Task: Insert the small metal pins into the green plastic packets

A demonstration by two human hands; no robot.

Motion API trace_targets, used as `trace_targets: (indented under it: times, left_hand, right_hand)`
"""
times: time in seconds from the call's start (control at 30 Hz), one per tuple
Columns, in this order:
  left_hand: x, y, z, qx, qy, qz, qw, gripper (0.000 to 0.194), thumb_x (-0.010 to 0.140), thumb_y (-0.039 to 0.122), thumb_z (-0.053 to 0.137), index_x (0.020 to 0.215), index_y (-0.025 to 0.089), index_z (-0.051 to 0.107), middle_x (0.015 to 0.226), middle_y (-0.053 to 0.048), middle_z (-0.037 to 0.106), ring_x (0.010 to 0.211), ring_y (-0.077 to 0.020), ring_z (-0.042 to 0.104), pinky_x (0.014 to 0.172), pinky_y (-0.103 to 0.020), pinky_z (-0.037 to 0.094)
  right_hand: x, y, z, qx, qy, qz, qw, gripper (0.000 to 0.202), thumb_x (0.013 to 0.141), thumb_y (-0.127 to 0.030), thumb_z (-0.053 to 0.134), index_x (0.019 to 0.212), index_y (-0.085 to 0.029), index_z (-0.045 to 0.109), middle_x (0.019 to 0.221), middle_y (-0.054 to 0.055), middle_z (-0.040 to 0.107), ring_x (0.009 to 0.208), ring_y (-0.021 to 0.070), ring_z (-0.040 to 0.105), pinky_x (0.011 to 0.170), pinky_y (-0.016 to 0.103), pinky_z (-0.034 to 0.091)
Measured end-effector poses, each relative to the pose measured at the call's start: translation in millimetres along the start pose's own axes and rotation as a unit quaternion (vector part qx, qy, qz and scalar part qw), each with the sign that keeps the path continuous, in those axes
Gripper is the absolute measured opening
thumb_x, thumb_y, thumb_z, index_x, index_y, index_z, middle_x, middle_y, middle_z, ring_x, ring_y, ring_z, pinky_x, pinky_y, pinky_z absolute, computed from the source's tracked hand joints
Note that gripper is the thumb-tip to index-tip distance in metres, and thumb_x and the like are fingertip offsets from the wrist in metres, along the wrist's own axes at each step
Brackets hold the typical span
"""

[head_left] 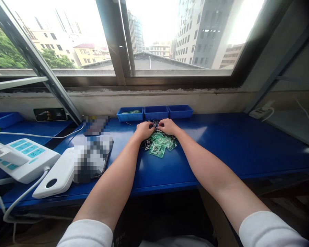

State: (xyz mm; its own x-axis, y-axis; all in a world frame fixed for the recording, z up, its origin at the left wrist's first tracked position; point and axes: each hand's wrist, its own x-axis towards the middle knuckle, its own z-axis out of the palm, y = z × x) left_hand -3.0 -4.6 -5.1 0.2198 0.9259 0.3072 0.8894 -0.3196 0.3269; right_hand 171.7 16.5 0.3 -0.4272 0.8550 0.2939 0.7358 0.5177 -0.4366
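Observation:
Both of my hands meet over a loose pile of dark and silvery screw-like metal pieces (156,122) on the blue table (221,147). My left hand (145,130) is at the pile's left side, its thumb and fingers drawn together. Opposite it, my right hand (168,126) has its fingertips pinched close to the left ones. Whatever sits in either pinch is too small to make out. Small clear-green plastic bags (157,145) with slim metal pieces inside lie heaped just nearer to me, below both hands.
Behind the pile stand three blue bins; the left bin (131,118) holds green bags, beside the middle bin (156,117) and right bin (180,115). At left lie a white power bank (56,173), a power strip (28,171), cables and a propped phone (50,114). A window rises behind.

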Motion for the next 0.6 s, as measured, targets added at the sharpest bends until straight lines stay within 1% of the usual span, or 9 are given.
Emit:
trace_targets:
  times: [0.1,0.17,0.27,0.33,0.43,0.6]
  left_hand:
    - [-2.1,3.6,-3.0,-0.003,0.017,0.007,1.000,0.032,0.082,0.036,0.052,0.107,0.022,0.068,0.112,-0.006,0.067,0.107,-0.0260,0.059,0.096,-0.036,0.043]
    - [-2.8,6.0,-4.6,-0.025,0.038,0.027,0.999,0.031,0.082,0.033,0.052,0.107,0.022,0.067,0.111,-0.005,0.067,0.107,-0.0243,0.059,0.096,-0.034,0.042]
    - [-2.0,7.8,-5.6,-0.080,0.060,0.064,0.993,0.029,0.082,0.029,0.054,0.106,0.021,0.067,0.108,-0.004,0.069,0.104,-0.0213,0.061,0.092,-0.029,0.045]
    - [-0.9,7.6,-5.3,-0.115,0.068,0.075,0.988,0.026,0.082,0.028,0.055,0.102,0.020,0.068,0.103,-0.004,0.070,0.100,-0.0201,0.062,0.089,-0.027,0.046]
    - [0.0,6.6,-4.5,-0.152,0.083,0.072,0.982,0.020,0.081,0.029,0.057,0.096,0.019,0.068,0.094,-0.004,0.071,0.091,-0.0192,0.064,0.083,-0.027,0.048]
    - [-0.1,6.0,-3.3,-0.192,0.096,0.078,0.974,0.019,0.081,0.027,0.058,0.095,0.020,0.068,0.086,-0.002,0.071,0.081,-0.0163,0.064,0.073,-0.024,0.047]
  right_hand:
    - [-0.4,-0.8,1.3,0.010,0.015,-0.002,1.000,0.011,0.084,-0.024,0.058,0.083,-0.017,0.066,0.085,0.004,0.068,0.081,0.0168,0.058,0.071,0.026,0.040]
    - [-0.8,-1.4,1.5,0.031,0.033,-0.010,0.999,0.011,0.085,-0.022,0.055,0.086,-0.017,0.064,0.082,0.004,0.067,0.075,0.0155,0.057,0.067,0.025,0.039]
    - [-1.2,-2.7,0.7,0.073,0.065,-0.029,0.995,0.011,0.086,-0.019,0.053,0.085,-0.016,0.063,0.078,0.003,0.065,0.071,0.0141,0.055,0.064,0.024,0.038]
    - [-1.2,-3.6,0.2,0.099,0.079,-0.040,0.991,0.011,0.085,-0.019,0.053,0.083,-0.016,0.063,0.077,0.002,0.065,0.070,0.0134,0.055,0.064,0.023,0.038]
    - [-0.6,-4.2,0.1,0.133,0.073,-0.047,0.987,0.013,0.085,-0.021,0.052,0.080,-0.015,0.063,0.071,0.001,0.064,0.067,0.0124,0.055,0.063,0.023,0.038]
    - [1.1,-3.9,1.1,0.173,0.065,-0.046,0.982,0.023,0.086,-0.026,0.050,0.072,-0.015,0.063,0.061,0.000,0.061,0.060,0.0119,0.055,0.059,0.023,0.038]
